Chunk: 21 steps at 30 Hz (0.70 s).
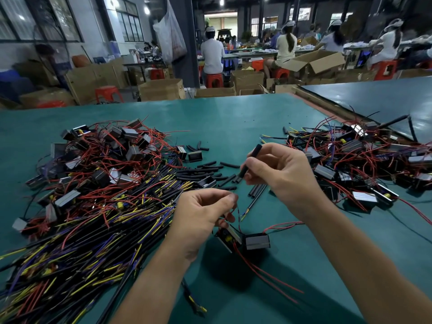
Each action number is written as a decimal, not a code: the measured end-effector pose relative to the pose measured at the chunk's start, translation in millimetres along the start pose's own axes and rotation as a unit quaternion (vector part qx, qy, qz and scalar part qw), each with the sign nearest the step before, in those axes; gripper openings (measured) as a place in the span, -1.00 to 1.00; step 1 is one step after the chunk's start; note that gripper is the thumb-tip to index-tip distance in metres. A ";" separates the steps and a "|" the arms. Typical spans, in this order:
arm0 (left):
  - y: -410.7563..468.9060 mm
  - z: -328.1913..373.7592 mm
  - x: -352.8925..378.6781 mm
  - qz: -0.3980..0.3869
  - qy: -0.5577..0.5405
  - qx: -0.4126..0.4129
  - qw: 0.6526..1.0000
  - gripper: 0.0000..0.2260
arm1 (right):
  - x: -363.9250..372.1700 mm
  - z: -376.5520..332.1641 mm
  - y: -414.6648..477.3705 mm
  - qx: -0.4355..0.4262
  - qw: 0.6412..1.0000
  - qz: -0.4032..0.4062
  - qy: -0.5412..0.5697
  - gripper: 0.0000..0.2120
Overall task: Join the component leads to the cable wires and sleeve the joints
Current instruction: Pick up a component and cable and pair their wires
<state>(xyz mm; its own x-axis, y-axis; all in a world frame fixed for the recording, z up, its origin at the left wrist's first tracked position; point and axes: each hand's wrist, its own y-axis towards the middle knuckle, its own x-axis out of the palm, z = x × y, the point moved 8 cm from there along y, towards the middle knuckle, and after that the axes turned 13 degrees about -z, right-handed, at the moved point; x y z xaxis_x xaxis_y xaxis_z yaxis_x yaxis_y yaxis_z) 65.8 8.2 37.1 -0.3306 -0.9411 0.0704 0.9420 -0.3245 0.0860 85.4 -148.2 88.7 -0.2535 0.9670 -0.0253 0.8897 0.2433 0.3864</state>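
Left hand [203, 213] pinching red lead [236, 210] of component [257, 240] just below; right hand [280, 169] gripping black sleeve [253, 154]; cable [256, 201] wire ends beside lead, over green table [233, 118].

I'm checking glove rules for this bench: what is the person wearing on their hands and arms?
Nothing visible. The left hand and the right hand are bare: no gloves or rings. The left forearm and the right forearm are bare too, with no sleeves, watch or wrist strap down to the frame's lower edge.
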 end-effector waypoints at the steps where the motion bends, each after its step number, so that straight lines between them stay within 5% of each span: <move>1: 0.1 0.4 1.2 -0.003 0.000 -0.001 1.000 -0.93 | 0.1 0.1 0.1 0.004 1.000 -0.006 0.001 -0.97; 6: -1.6 -0.9 1.1 -0.005 0.010 0.000 1.000 -0.89 | 14.4 7.0 -1.3 0.040 0.995 -0.074 -0.057 -0.90; 21: 2.1 -6.8 3.4 -0.032 0.060 -0.017 0.998 -0.91 | 6.9 9.0 -0.7 0.066 0.994 -0.070 -0.049 -0.94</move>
<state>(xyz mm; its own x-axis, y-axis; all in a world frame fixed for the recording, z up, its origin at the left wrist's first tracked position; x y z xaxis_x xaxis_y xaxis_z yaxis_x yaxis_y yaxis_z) 67.1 3.6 30.8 -0.3821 -0.9226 -0.0532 0.9215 -0.3848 0.0534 86.5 -141.0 79.9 -0.3468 0.9238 -0.1622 0.8919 0.3783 0.2477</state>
